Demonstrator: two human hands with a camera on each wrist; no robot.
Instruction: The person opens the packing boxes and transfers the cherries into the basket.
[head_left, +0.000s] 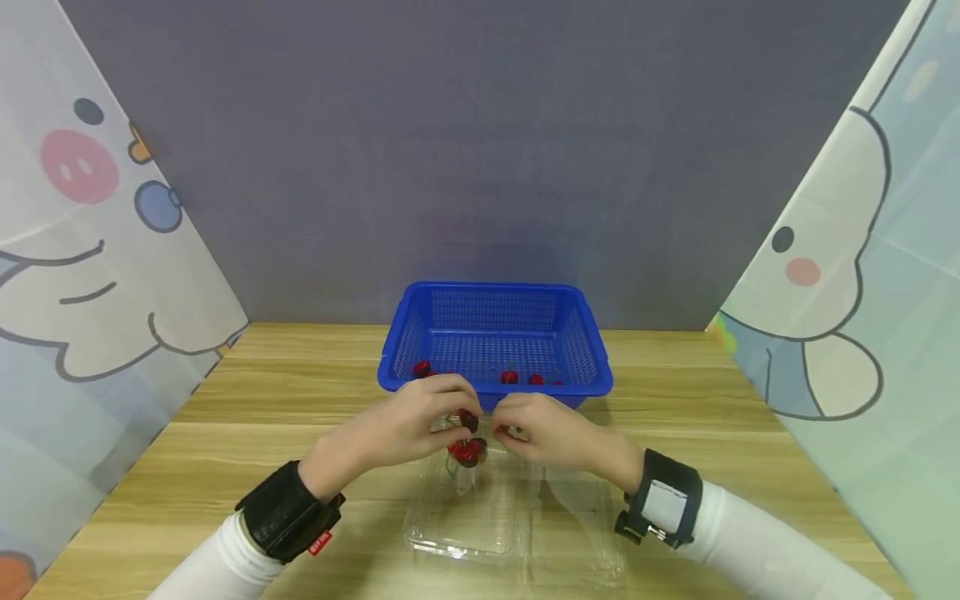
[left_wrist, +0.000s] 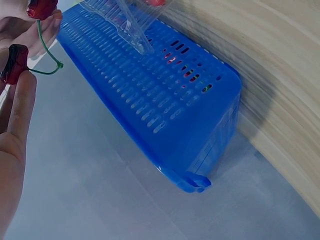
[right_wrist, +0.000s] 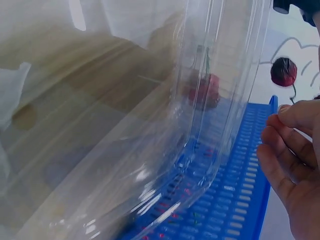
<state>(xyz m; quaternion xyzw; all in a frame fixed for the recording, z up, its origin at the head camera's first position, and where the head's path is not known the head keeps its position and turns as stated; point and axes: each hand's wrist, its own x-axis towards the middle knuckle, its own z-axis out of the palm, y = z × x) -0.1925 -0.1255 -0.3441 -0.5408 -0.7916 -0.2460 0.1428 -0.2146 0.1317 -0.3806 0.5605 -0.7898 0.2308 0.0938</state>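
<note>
My left hand (head_left: 423, 423) pinches a dark red cherry (head_left: 468, 420) between thumb and fingers, above the far edge of a clear plastic clamshell box (head_left: 465, 525). In the left wrist view, a green stem (left_wrist: 47, 52) links that cherry (left_wrist: 14, 64) with a second cherry (left_wrist: 42, 7). Close on the right, my right hand (head_left: 551, 429) has curled fingers, thumb and index near the stem; whether they grip it is hard to see. Several cherries (head_left: 467, 452) lie at the box's far left, below my left hand.
Just behind the hands stands a blue perforated basket (head_left: 495, 287) with several cherries (head_left: 509, 377) along its near side. The box lies open on a wooden table (head_left: 315, 358), its lid (head_left: 577, 533) to the right. A grey wall (head_left: 480, 150) rises behind, with cartoon-printed panels (head_left: 825, 250) at the sides.
</note>
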